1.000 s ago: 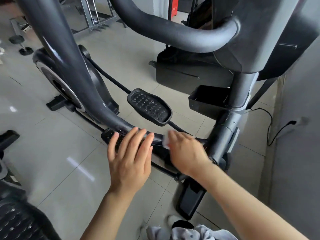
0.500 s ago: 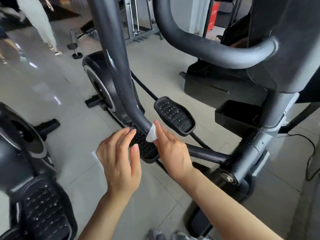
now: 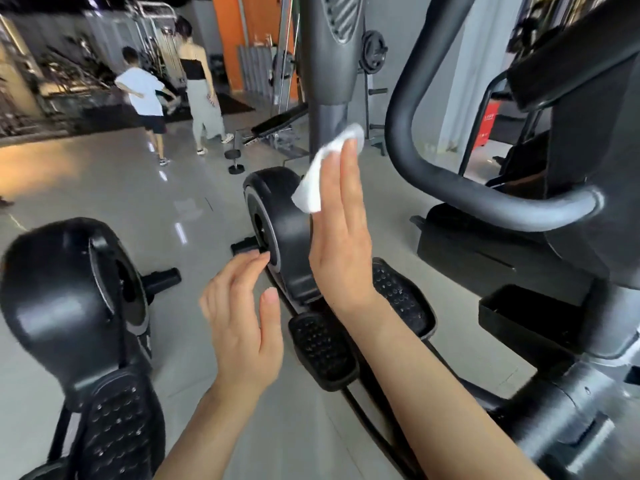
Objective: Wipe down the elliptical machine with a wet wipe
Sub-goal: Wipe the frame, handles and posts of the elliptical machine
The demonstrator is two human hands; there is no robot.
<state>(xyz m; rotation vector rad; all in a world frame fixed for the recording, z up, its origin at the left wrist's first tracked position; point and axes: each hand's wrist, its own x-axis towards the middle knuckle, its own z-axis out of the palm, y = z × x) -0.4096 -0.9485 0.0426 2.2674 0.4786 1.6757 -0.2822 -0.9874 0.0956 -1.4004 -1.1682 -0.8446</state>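
Observation:
The elliptical machine's dark grey swing arm rises in the middle of the head view. My right hand is raised against it with straight fingers, pressing a white wet wipe to the arm's left side. The thumb is hidden. My left hand hovers with relaxed fingers and holds nothing, in front of the black flywheel housing. Two studded black pedals lie below my right wrist. The curved fixed handlebar loops to the right.
A second elliptical stands close on the left. Two people walk away across the grey tiled floor. A dumbbell and a weight bench sit behind the flywheel. A black tray hangs at the right.
My right hand slid the wipe from the swing arm's low bend by the pedals up to its upright part. My view tilted up. My left hand stayed free.

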